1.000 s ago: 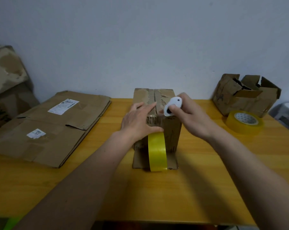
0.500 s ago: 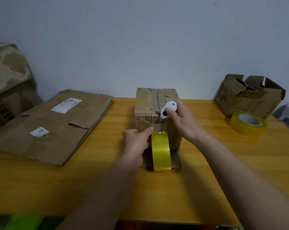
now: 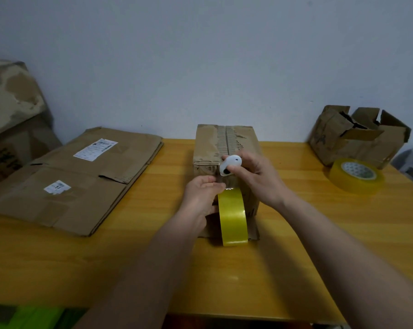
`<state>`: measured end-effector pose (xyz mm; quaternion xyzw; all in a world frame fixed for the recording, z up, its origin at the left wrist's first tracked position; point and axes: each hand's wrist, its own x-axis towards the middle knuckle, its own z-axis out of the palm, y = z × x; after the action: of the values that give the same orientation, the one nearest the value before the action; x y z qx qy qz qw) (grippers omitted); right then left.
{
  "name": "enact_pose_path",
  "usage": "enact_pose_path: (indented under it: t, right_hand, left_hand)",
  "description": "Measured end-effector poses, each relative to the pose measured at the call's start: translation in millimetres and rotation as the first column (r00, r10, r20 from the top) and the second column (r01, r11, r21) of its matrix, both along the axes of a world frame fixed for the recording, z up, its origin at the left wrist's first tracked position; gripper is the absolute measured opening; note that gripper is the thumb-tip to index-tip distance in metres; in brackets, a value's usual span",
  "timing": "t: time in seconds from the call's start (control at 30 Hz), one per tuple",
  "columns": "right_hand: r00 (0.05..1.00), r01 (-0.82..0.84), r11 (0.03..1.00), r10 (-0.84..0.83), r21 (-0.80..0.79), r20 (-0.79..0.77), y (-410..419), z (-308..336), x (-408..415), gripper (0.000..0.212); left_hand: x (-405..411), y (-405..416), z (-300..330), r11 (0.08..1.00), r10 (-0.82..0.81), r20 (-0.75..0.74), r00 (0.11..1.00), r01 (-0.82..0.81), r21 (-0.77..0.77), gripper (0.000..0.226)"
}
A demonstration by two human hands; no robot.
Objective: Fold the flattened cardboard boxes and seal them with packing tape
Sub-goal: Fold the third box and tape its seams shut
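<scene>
A folded brown cardboard box (image 3: 225, 143) stands in the middle of the wooden table (image 3: 295, 245), its top flaps closed along a worn centre seam. A yellow tape roll (image 3: 232, 217) stands on edge against the box's near side. My left hand (image 3: 201, 198) grips that roll at its top, thumb and fingers pinched by the tape's edge. My right hand (image 3: 255, 179) holds a small white cutter (image 3: 230, 164) against the box's near top edge, just above the roll.
A stack of flattened cardboard boxes (image 3: 77, 176) with white labels lies at the left. An open, crumpled box (image 3: 357, 136) sits at the back right, with a second yellow tape roll (image 3: 356, 175) in front of it. More cardboard (image 3: 10, 115) leans at the far left.
My left hand slid off the box top down to the tape roll and now grips it. My right hand brought the white cutter down to the box's near top edge.
</scene>
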<state>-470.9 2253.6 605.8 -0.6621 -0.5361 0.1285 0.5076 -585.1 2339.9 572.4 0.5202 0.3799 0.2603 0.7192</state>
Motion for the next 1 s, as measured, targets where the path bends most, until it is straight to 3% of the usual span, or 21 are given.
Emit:
enact_pose_path:
  t: [0.27,0.63,0.7,0.8,0.93,1.0]
  right_hand:
    - [0.988,0.016,1.0,-0.012,-0.02,0.155,1,-4,3,0.015]
    - [0.988,0.006,1.0,-0.002,-0.022,0.156,-4,-7,12,0.02]
    - [0.973,0.013,1.0,-0.01,-0.013,0.231,-2,-10,11,0.015]
    - [0.918,0.028,0.997,0.002,-0.069,0.396,-2,-14,16,0.028]
    - [0.947,0.029,0.998,-0.01,-0.055,0.32,-5,-12,18,0.033]
    - [0.922,0.033,0.997,-0.005,-0.064,0.388,-9,-12,22,0.03]
  left_hand:
    - [5,2,2,0.999,0.005,-0.032,0.999,-0.004,0.04,0.022]
    - [7,7,0,0.999,0.004,-0.047,0.999,-0.002,0.035,0.022]
    - [8,7,0,0.999,0.012,-0.039,0.999,-0.01,0.041,0.02]
    - [9,7,0,0.998,0.02,-0.053,0.998,-0.017,0.056,0.018]
    - [8,8,-1,0.997,0.016,-0.066,0.998,-0.01,0.079,0.018]
    - [8,8,-1,0.996,0.023,-0.066,0.998,-0.017,0.091,0.016]
